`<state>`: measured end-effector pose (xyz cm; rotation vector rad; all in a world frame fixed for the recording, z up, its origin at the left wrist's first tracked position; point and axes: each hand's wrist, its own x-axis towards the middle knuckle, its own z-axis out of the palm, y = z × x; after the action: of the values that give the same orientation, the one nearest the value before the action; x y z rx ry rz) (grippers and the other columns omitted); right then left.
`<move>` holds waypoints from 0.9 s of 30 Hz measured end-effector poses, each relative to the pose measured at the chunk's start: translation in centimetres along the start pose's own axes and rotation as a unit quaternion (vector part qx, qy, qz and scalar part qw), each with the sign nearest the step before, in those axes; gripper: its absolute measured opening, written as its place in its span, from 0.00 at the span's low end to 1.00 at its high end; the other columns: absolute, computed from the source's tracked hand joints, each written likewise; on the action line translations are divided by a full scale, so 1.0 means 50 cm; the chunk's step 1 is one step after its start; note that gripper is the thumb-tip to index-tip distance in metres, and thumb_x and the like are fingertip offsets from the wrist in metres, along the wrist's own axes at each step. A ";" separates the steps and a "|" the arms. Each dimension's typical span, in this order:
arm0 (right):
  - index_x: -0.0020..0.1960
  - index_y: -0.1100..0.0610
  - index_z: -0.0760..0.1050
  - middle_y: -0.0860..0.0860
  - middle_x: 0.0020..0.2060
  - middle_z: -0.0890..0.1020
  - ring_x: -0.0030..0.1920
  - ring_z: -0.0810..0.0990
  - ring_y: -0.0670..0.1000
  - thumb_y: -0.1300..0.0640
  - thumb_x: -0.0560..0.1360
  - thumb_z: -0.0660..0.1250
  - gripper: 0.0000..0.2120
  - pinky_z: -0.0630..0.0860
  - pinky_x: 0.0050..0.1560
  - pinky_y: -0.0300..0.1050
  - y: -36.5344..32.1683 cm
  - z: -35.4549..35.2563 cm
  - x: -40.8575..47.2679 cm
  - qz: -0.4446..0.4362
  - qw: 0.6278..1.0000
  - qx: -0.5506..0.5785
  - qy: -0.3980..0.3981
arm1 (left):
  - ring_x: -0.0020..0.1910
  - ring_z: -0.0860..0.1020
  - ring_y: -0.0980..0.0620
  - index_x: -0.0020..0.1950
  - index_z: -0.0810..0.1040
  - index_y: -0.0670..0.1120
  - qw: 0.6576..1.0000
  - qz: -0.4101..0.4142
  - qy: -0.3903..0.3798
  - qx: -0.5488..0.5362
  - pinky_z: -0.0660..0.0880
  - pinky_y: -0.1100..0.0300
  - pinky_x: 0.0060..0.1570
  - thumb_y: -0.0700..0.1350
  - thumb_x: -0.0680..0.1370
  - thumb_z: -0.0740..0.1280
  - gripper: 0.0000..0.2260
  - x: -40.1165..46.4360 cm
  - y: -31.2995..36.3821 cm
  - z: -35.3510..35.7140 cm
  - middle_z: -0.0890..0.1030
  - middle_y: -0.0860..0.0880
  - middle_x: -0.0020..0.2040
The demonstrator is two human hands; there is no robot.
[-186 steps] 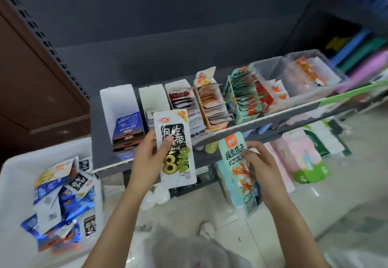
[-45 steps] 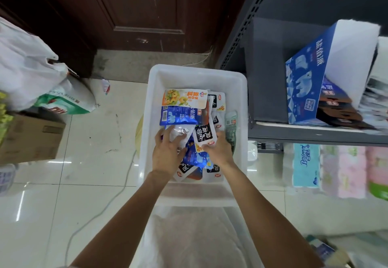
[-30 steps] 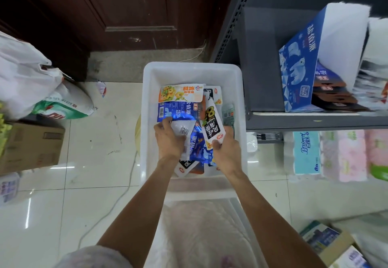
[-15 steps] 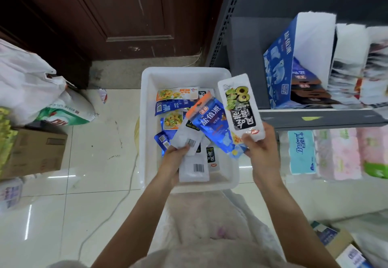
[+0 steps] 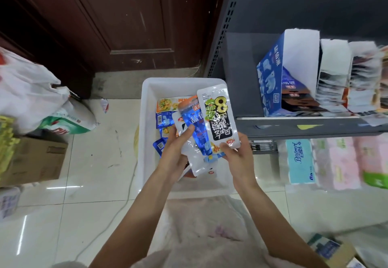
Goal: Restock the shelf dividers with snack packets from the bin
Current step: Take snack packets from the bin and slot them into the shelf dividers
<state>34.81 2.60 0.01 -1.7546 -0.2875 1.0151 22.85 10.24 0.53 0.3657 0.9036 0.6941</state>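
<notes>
**A:** What are the hands doing?

**B:** Both are raised over a white plastic bin (image 5: pixel 150 91) on the tiled floor (image 5: pixel 98 162). The right hand (image 5: pixel 238 158) has its grip clamped on the bottom edge of a white snack packet (image 5: pixel 219 116) printed with a large yellow 8, held upright. The left hand (image 5: pixel 175 152) has its grip closed around a fan of packets: a blue foil packet (image 5: pixel 196 125) in front, its thumb lying across it, and a white packet (image 5: pixel 194 160) behind.

**A:** Do the packets touch?

**B:** Yes, the blue one overlaps the left edge of the white 8 packet.

**A:** Where are the remaining snacks?

**B:** More packets (image 5: pixel 165 108), blue and orange, lie loose inside the bin beneath the hands.

**A:** And the shelf?

**B:** To the right, a grey shelf (image 5: pixel 294 126) carries a blue cardboard divider box (image 5: pixel 270 83) with dark packets inside, then white dividers (image 5: pixel 333 58) packed with more packets, blurred. Below the shelf sit tissue packs (image 5: pixel 300 162). On the left are a white plastic bag (image 5: pixel 27 91) and a cardboard box (image 5: pixel 35 158).
</notes>
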 end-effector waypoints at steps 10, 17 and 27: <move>0.63 0.49 0.66 0.46 0.56 0.78 0.56 0.77 0.42 0.64 0.71 0.71 0.25 0.77 0.49 0.37 -0.028 -0.031 0.017 -0.102 0.977 -0.166 -0.082 | 0.50 0.82 0.57 0.65 0.69 0.53 0.961 0.095 0.014 0.261 0.77 0.66 0.41 0.43 0.78 0.66 0.17 0.005 0.005 0.032 0.82 0.54 0.55; 0.62 0.45 0.68 0.44 0.54 0.80 0.53 0.79 0.40 0.68 0.71 0.71 0.27 0.76 0.48 0.35 -0.094 -0.085 0.018 -0.177 0.974 -0.068 -0.128 | 0.50 0.82 0.55 0.65 0.70 0.53 0.954 0.140 0.015 0.265 0.79 0.61 0.45 0.43 0.78 0.66 0.17 -0.010 0.013 0.098 0.83 0.55 0.53; 0.51 0.52 0.72 0.42 0.41 0.83 0.40 0.83 0.47 0.62 0.79 0.62 0.05 0.80 0.33 0.43 -0.165 -0.369 0.039 -0.222 0.971 0.086 -0.026 | 0.53 0.82 0.52 0.69 0.67 0.47 0.961 0.201 0.098 0.160 0.80 0.53 0.51 0.40 0.79 0.64 0.20 -0.052 -0.116 0.257 0.82 0.50 0.57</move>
<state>51.92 -4.80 8.01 -1.4231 -0.5791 0.7361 34.52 4.13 6.27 0.7952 1.1489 0.9704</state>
